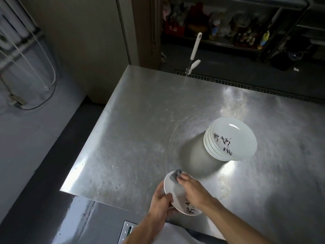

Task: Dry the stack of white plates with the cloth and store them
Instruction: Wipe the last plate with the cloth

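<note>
The fingers of the right hand are bunched on the gray cloth, pressing it onto a white plate. The left hand curls its fingers tight round that plate's edge. Past the fingers, off to the right, the stack of plates sits on the shiny table.

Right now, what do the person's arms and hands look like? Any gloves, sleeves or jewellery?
The left hand and the right hand are bare: no gloves, and no ring, watch or bracelet shows. The forearms are uncovered as far as the picture's bottom edge, so no sleeves are in view. A pale garment shows between them.
</note>
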`<state>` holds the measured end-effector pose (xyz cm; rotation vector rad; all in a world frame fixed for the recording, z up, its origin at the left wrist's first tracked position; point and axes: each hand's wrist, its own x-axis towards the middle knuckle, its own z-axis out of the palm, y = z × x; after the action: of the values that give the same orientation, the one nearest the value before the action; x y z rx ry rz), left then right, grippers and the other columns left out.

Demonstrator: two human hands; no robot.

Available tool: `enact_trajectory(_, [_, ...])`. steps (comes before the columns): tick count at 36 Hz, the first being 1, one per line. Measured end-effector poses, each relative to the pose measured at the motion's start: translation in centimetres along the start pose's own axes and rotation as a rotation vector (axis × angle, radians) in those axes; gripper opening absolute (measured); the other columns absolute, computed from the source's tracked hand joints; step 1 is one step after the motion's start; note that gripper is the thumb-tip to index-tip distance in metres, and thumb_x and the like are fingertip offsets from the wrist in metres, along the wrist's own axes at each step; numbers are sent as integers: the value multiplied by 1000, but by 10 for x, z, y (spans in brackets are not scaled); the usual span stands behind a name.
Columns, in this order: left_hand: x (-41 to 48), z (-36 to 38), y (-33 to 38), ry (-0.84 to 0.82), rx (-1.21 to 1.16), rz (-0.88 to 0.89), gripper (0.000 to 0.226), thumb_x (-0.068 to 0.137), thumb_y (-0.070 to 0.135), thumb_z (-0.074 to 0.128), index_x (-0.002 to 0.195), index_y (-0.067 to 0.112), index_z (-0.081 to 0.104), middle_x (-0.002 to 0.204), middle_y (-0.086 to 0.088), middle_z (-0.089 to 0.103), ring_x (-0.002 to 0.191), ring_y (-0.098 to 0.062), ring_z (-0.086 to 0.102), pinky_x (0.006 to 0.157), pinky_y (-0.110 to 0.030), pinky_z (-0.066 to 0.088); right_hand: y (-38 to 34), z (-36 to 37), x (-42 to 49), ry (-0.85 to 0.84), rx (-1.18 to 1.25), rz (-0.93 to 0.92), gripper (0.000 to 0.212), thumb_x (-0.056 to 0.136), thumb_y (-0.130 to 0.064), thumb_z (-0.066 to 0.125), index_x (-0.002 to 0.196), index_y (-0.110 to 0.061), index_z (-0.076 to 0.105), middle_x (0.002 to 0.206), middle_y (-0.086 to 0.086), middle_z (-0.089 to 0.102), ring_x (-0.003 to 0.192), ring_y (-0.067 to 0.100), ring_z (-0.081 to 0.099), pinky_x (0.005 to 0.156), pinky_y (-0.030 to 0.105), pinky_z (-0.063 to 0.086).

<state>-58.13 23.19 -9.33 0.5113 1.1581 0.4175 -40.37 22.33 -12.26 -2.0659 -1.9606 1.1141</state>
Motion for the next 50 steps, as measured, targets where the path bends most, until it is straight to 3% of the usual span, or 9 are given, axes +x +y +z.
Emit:
enact_trajectory(8, [11, -3, 11, 105, -15, -14, 72, 95, -3, 44, 136, 55, 44, 124, -15, 68, 89, -35, 76, 66, -43, 61, 6, -23, -35, -114, 14, 11, 54, 85, 0, 45, 132, -21, 63, 135, -8, 60, 126, 15, 55, 104, 31, 46])
enact_trajectory(14, [18, 1, 18, 102, -14, 8, 52, 97, -2, 42, 124, 36, 64, 108, -25, 71, 83, -31, 74, 69, -46, 62, -26, -31, -55, -127, 103, -173, 56, 90, -45, 57, 144, -31, 48, 141, -25, 48, 134, -13, 36, 111, 11, 29])
enact_trajectory(18, [22, 3, 21, 111, 24, 26, 37, 98, 1, 44, 119, 25, 62, 95, -22, 73, 83, -33, 74, 70, -43, 62, -28, -41, -45, -22, -31, -164, 42, 90, -18, 56, 131, -24, 60, 117, -5, 63, 112, 11, 57, 97, 25, 45])
enact_trajectory(22, [25, 1, 30, 107, 222, 91, 14, 102, 17, 54, 98, 23, 66, 92, -14, 70, 78, -27, 74, 67, -40, 62, -28, -67, -35, 22, 3, -173, 31, 85, -19, 59, 114, -23, 69, 104, -4, 71, 98, 14, 63, 86, 26, 47])
enact_trajectory(26, [26, -14, 35, 20, 590, 271, 8, 99, 44, 62, 96, 45, 70, 116, 0, 54, 104, -11, 60, 97, -32, 53, -18, -103, -29, 57, 179, -49, 27, 80, -20, 74, 107, -24, 74, 84, -5, 71, 74, 7, 63, 67, 18, 45])
enact_trajectory(31, [38, -26, 32, -71, 895, 579, 22, 93, 21, 74, 112, 21, 63, 129, 0, 59, 123, -12, 57, 107, -28, 43, -11, -125, -21, 83, 306, -4, 25, 73, -19, 83, 93, -28, 72, 64, -15, 56, 59, -1, 47, 57, 14, 36])
enact_trajectory(35, [38, -19, 39, -18, 860, 595, 29, 94, 52, 60, 87, 25, 54, 73, 20, 54, 68, 1, 49, 64, -22, 42, -8, -122, -15, 209, 302, -35, 33, 79, -8, 75, 106, -26, 71, 89, -17, 63, 78, -2, 56, 70, 13, 42])
enact_trajectory(41, [26, -2, 34, -1, 697, 495, 34, 89, 43, 62, 84, 12, 49, 73, 12, 50, 69, -5, 47, 64, -30, 44, -1, -90, -25, 606, 409, 63, 40, 94, -3, 56, 120, -33, 64, 111, -29, 64, 105, -8, 58, 91, 3, 36])
enact_trajectory(50, [23, 11, -3, 29, 181, 70, 15, 103, 23, 59, 112, 11, 61, 97, -7, 78, 86, -22, 75, 66, -36, 59, -12, -30, -24, 233, 213, 77, 46, 102, -9, 45, 148, -8, 46, 154, 8, 45, 142, 18, 42, 117, 22, 28])
